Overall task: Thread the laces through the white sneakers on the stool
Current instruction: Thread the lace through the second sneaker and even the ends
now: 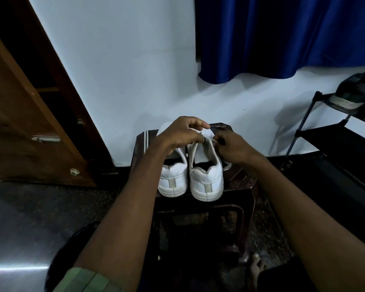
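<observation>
- From the head camera, two white sneakers stand side by side on a dark stool (243, 187), heels toward the person and toes toward the pale wall.
- The left sneaker (173, 179) is partly covered at its front by the left forearm; its heel tab and sole show plainly.
- The right sneaker (207, 175) is the one being handled, with its tongue and collar open to view.
- The left hand (181, 134) is over the front of the shoes, its fingers curled and the thumb and forefinger pinching a thin white lace (211, 127) that arcs across to the other hand.
- The right hand (233, 147) sits just beside the right sneaker's eyelet row, fingers curled in; it appears to pinch the lace's other end, though the fingertips are too small to be sure.
- A wooden door (30, 127) stands open on the left, with a metal latch on it.
- A blue curtain (282, 34) hangs at the upper right over the wall.
- A black rack (333, 133) stands on the right, with a dark shoe on its top shelf.
- A bare foot (256, 268) rests on the dark floor below the stool.
</observation>
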Tool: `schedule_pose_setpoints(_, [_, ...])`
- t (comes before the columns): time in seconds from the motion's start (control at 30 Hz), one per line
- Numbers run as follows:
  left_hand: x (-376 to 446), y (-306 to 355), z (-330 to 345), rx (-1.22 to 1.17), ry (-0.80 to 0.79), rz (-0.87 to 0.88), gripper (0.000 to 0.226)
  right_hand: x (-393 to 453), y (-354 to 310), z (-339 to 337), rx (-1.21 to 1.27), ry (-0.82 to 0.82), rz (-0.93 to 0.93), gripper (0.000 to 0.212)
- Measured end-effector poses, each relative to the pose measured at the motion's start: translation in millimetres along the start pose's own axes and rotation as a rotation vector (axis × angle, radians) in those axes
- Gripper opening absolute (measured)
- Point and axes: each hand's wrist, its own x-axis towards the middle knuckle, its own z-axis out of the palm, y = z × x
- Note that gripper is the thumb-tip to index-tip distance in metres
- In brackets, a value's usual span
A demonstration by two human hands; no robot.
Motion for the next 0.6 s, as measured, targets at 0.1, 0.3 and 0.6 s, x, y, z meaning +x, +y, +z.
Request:
schedule_pose_setpoints(0.1, [3.9, 0.0, 5.4, -0.002, 0.036, 0.065, 0.033, -1.9, -10.6, -6.2, 0.384, 0.126, 0.117, 0.016])
schedule_pose_setpoints(0.3, [5.7, 12.2, 20.1, -0.053, 0.023, 0.167, 0.019, -22.0, -46.7, -43.7, 1.020, 0.199, 0.087, 0.014])
schedule_pose_setpoints(0.6, [6.0, 36.5, 13.0, -0.883, 0.286, -0.098, 0.017, -15.6, -30.7, -39.5, 0.973, 0.271, 0.135, 0.021])
